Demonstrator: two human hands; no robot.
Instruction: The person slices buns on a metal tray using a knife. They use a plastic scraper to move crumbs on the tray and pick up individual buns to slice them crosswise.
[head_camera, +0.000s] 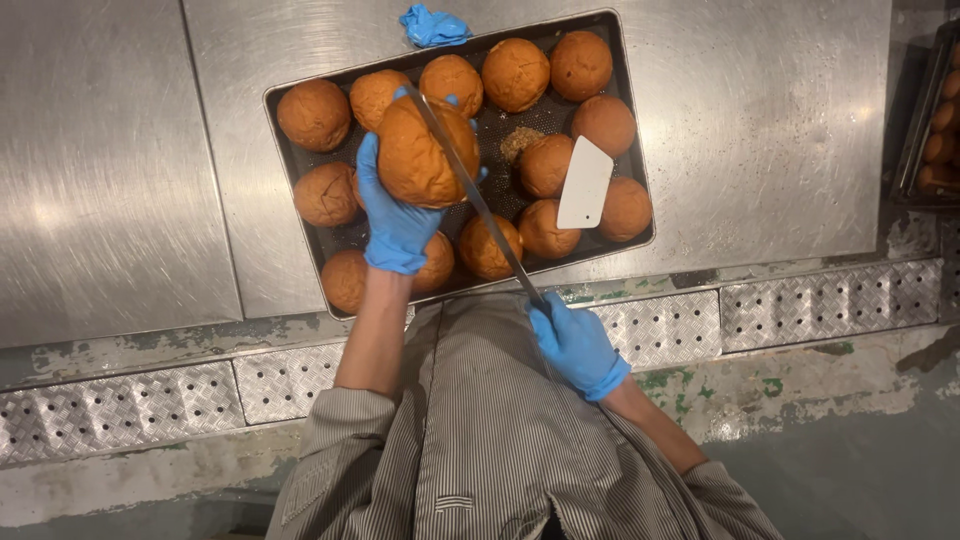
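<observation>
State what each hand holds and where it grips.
Left hand cups a round bun from below and behind. Right hand grips the long knife by its handle end.

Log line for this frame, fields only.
left hand: holds bun | right hand: knife cutting bun | tray: buns, white scraper

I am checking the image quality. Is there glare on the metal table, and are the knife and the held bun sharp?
Head view: soft glare patches on the steel table, strongest at the left. The held bun in the left hand is fairly sharp; the knife, gripped by the right hand, looks slightly blurred. The tray is evenly lit, without hard shadows.
</observation>
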